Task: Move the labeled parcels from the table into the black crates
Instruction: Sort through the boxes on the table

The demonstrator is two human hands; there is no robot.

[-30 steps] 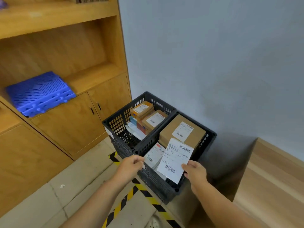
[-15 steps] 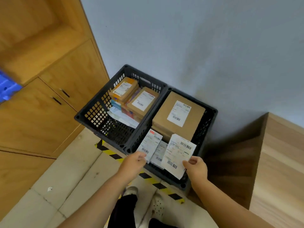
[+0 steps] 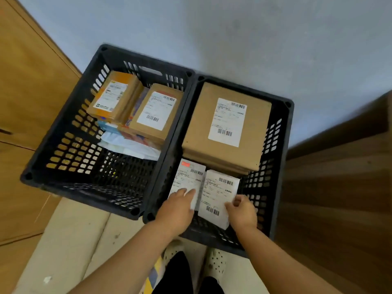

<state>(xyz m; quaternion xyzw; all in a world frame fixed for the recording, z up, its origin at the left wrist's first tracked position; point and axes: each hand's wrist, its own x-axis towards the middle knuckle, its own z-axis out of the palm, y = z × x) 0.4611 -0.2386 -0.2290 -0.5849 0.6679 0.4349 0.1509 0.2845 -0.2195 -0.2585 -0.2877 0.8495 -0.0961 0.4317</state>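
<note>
On the pale tiled floor (image 3: 70, 236), two black crates stand against a grey wall (image 3: 212, 28), wooden cabinets (image 3: 25, 92) alongside. In the right crate (image 3: 282, 158), the left hand (image 3: 178, 209) lies flat-fingered on one white parcel (image 3: 188, 179); the right hand (image 3: 241, 211) pinches another (image 3: 218, 194). Barcodes show; the print is unreadable. Beyond lies a large brown box (image 3: 227, 126); the left crate (image 3: 63, 145) holds more.

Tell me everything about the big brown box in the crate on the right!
The big flat brown cardboard box lies label-up in the far part of the right black plastic crate, filling most of its width. A white shipping label with barcodes and small print is stuck on top. It looks closed and undamaged. Neither hand touches it; the two white-labelled parcels sit just in front of it.
</note>
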